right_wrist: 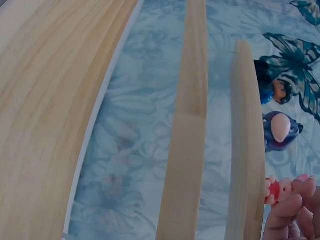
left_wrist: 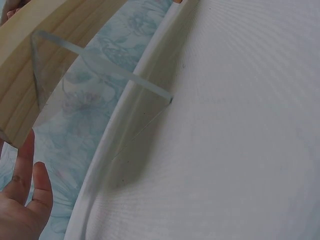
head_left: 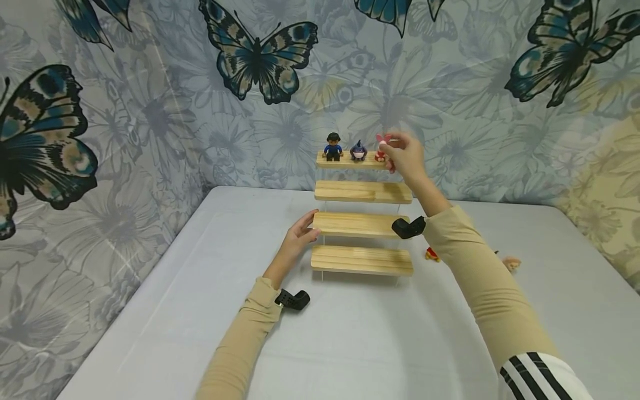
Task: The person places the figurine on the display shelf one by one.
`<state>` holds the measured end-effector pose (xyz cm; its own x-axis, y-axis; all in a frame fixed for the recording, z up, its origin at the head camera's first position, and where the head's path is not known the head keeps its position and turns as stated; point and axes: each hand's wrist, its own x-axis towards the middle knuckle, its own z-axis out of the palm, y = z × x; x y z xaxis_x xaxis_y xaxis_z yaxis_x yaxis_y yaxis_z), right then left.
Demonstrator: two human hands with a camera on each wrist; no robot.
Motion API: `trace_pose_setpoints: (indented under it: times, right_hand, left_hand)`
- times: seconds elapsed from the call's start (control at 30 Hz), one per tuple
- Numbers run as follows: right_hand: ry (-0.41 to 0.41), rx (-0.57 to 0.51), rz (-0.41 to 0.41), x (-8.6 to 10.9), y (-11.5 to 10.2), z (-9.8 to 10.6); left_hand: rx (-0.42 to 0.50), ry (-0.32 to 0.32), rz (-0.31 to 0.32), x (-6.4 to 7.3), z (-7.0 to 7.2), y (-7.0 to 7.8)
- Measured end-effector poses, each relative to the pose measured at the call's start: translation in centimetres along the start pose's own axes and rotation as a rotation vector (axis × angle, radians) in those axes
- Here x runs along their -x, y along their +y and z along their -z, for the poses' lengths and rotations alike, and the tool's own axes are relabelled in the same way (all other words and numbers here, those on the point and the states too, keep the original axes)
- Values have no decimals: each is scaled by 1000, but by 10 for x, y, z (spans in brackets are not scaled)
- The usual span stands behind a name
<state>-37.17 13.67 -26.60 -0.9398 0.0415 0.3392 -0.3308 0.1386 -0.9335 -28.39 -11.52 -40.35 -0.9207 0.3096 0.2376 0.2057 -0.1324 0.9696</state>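
Observation:
A four-step wooden display shelf (head_left: 362, 224) with clear supports stands on the table. At the right end of its top board, my right hand (head_left: 406, 155) pinches a small pink and red toy figure (head_left: 381, 145) with pink ears. In the right wrist view the fingers cover part of this pink figure (right_wrist: 280, 191), whose base is at the board. Along the same board stand a blue-purple donkey figure (head_left: 358, 151) and a black-haired toy figure (head_left: 333, 147) in blue. My left hand (head_left: 298, 234) touches the left end of a lower board, its visible fingers fairly straight.
Beside the shelf's right side, a red and yellow toy (head_left: 432, 255) lies partly behind the right sleeve. Farther right is a small beige toy (head_left: 511, 263). A white cloth covers the table (head_left: 175, 311); butterfly-patterned fabric (head_left: 290, 133) hangs behind.

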Motion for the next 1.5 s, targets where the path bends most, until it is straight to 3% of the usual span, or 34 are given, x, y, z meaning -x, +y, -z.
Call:
trace_pose_setpoints:
  times: [0.33,0.5,0.83,1.0,1.23,1.5]
  right_hand:
    - [24,104,24,-3,-1,3]
    - [31,141,34,0,-2,3]
    - [37,116,34,5,0,9]
    - [38,171,90,10,3,17]
    - [24,173,110,18,5,29]
    - [20,223,161,30,-4,44]
  left_hand:
    - [17,14,-9,-11,6,-21]
    - [12,28,-27,-12,6,-24]
    - [17,26,-34,-12,6,-26]
    - [28,11,-22,-12,7,-23]
    - [9,-4,-30,-2,1,-4]
    - [5,-5,-22,-1,0,0]
